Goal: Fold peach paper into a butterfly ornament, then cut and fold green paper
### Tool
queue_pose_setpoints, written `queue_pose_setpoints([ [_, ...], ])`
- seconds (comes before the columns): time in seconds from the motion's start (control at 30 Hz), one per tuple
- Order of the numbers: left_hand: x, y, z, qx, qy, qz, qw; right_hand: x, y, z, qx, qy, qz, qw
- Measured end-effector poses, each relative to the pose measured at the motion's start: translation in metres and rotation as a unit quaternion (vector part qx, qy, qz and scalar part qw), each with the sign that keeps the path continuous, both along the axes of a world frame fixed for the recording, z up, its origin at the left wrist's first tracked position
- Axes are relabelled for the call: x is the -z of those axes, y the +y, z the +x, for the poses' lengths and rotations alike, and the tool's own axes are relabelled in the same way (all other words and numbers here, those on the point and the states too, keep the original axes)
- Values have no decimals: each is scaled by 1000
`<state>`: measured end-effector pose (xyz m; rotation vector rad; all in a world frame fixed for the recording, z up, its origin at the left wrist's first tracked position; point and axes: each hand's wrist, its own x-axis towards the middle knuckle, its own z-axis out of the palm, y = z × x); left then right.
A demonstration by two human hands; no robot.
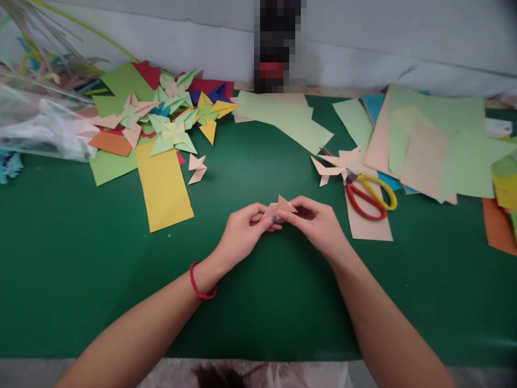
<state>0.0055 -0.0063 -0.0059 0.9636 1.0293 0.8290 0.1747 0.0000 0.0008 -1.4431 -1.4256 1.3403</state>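
While hands (244,231) (321,223) pinch folded paper (285,205), table edge (258,357) well apart.

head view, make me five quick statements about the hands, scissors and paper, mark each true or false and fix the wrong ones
1. The left hand and the right hand both hold the folded peach piece. True.
2. The scissors lie to the left of both hands. False: they lie to the right.
3. The yellow sheet lies on the green table, to the left of both hands. True.
4. The red bracelet is on the right wrist. False: it is on the left wrist.
5. A flat peach sheet lies partly beneath the scissors. True.
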Motion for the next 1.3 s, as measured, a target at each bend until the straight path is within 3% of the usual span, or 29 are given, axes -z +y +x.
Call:
queue_pose_setpoints([
  [0.7,1,-1,2,24,9,6,1000,3,-3,-1,34,-31,50,998],
  [0.9,1,0,1,-8,2,16,1000,2,-1,-1,59,6,127,990],
  [1.03,2,0,1,-19,-6,32,999,-3,-1,1,14,-39,193,980],
  [1.13,4,0,0,-21,3,54,998,-5,-1,2,-26,-61,203,977],
  [1.3,4,-3,-2,-24,81,108,991,-6,0,6,-36,-81,220,971],
])
